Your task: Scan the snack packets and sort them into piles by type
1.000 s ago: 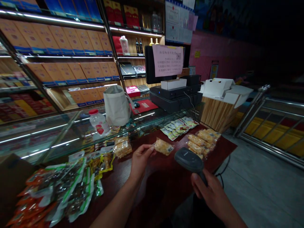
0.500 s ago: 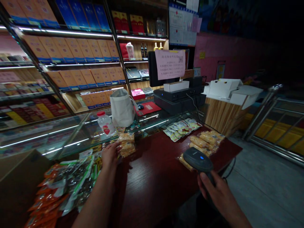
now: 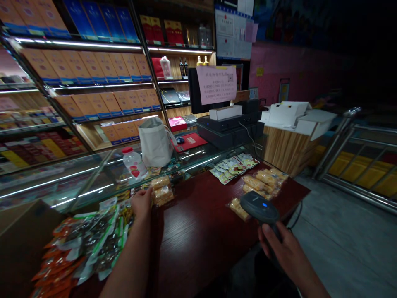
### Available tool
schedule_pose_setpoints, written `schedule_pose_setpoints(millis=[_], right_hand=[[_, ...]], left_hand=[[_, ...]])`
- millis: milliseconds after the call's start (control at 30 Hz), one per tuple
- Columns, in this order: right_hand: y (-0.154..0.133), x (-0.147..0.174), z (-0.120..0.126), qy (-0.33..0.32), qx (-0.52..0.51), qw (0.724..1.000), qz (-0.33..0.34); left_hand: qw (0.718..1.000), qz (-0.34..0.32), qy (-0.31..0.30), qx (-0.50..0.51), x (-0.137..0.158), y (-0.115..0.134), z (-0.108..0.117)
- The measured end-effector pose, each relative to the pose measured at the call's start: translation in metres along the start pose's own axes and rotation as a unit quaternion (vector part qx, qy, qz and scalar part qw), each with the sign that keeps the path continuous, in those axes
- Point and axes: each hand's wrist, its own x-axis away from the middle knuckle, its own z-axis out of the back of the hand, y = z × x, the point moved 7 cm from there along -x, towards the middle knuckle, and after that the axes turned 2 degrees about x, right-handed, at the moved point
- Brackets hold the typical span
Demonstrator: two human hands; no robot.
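My right hand [image 3: 283, 246] is wrapped round the handle of a dark barcode scanner [image 3: 259, 207] with a blue light on top. Just beyond the scanner head, on the dark red table, lies a single clear-wrapped yellow snack packet [image 3: 238, 209]. Several more wrapped snacks [image 3: 263, 182] sit behind it, beside a row of green-and-white sachets [image 3: 234, 167]. At the table's left, my left hand [image 3: 142, 203] has its fingers closed at the left edge of a small pile of yellow snack packets [image 3: 162, 191]. Its fingertips are partly hidden there.
Green-edged and orange snack bags [image 3: 89, 240] lie left of my forearm, next to a cardboard box [image 3: 25, 236]. A red-capped bottle [image 3: 135, 163] and a white bag [image 3: 155, 142] stand on the glass counter. Behind are a monitor [image 3: 194, 91], a cash drawer [image 3: 229, 131] and a metal railing [image 3: 338, 142].
The view has swung slightly right. My left fingers have drawn together at the edge of the snack pile. The scanner has shifted slightly away from the single packet, uncovering more of it.
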Motion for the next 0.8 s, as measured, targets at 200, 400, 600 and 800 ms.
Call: schedule_pose_setpoints(millis=[200, 400, 600, 800], right_hand=[[-0.02, 0.003, 0.017, 0.066, -0.068, 0.995, 0.008], [-0.039, 0.001, 0.036, 0.129, -0.19, 0.973, 0.03], [-0.034, 0.007, 0.038, 0.127, -0.185, 0.974, 0.023], [-0.018, 0.003, 0.031, 0.138, -0.137, 0.981, -0.014]], left_hand=[[0.986, -0.146, 0.075, 0.01, 0.06, 0.058, -0.014], [0.878, -0.28, -0.381, 0.07, 0.22, 0.106, -0.139], [0.831, -0.319, -0.441, -0.118, 0.292, 0.1, -0.192], [0.868, -0.266, -0.42, 0.016, 0.275, 0.098, -0.174]])
